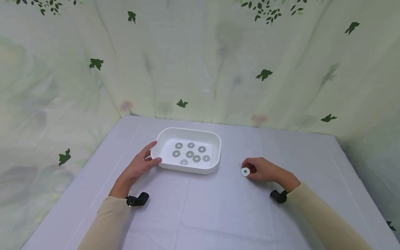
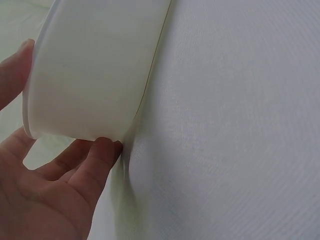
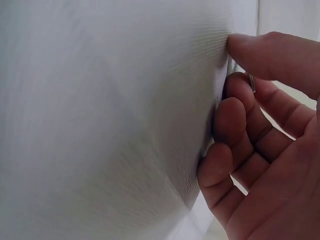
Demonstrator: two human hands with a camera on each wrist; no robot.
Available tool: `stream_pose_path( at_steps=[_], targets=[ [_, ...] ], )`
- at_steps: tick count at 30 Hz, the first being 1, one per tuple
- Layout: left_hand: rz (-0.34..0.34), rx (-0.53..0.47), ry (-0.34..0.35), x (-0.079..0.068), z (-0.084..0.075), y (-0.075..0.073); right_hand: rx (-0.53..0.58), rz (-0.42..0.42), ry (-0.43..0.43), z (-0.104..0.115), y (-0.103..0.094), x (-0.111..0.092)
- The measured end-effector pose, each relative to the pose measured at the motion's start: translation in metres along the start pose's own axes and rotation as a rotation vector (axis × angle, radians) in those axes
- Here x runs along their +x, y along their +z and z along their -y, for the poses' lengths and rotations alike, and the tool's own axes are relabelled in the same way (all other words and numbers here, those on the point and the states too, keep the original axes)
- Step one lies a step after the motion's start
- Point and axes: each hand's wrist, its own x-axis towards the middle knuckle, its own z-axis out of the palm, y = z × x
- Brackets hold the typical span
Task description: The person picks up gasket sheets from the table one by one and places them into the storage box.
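A white oblong tub [image 1: 187,168] with rounded corners stands on the table, its wall [image 2: 95,70] large in the left wrist view. My left hand [image 1: 137,170] grips its left end, the thumb over the rim and the fingers against the outer side. Several flat grey washers [image 1: 187,155] are spread over the tub's floor. To the right of the tub, low over the cloth, my right hand [image 1: 264,169] pinches a single washer [image 1: 242,170] between thumb and fingers. Only a thin edge of that washer [image 3: 252,84] shows in the right wrist view; the other fingertips lie along the cloth.
A white cloth [image 1: 218,208] with faint creases covers the table. Behind and at both sides hangs a pale curtain [image 1: 200,69] with green leaf and bird prints. Black wrist cameras, one on the left wrist [image 1: 137,199] and one on the right wrist [image 1: 278,197], hang just over the cloth.
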Motion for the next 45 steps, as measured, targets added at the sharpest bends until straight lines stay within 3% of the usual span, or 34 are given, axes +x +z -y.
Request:
stream_pose_path(
  at_steps=[11, 19, 29, 38, 45],
  targets=[
    [-0.007, -0.017, -0.001, 0.0, 0.006, 0.0, 0.016, -0.036, 0.039, 0.002, -0.005, 0.007],
    [-0.007, -0.022, 0.008, 0.0, 0.005, 0.0, 0.088, -0.15, -0.024, 0.006, -0.025, 0.017],
    [-0.007, -0.033, 0.013, -0.001, 0.002, 0.002, 0.138, -0.214, -0.013, 0.012, -0.05, 0.042],
    [-0.01, -0.036, 0.015, -0.001, 0.001, -0.001, 0.183, -0.202, -0.013, 0.046, -0.053, 0.078],
    [-0.002, -0.044, 0.015, 0.0, 0.001, 0.001, 0.182, -0.16, 0.007, 0.058, -0.045, 0.1]
  ],
)
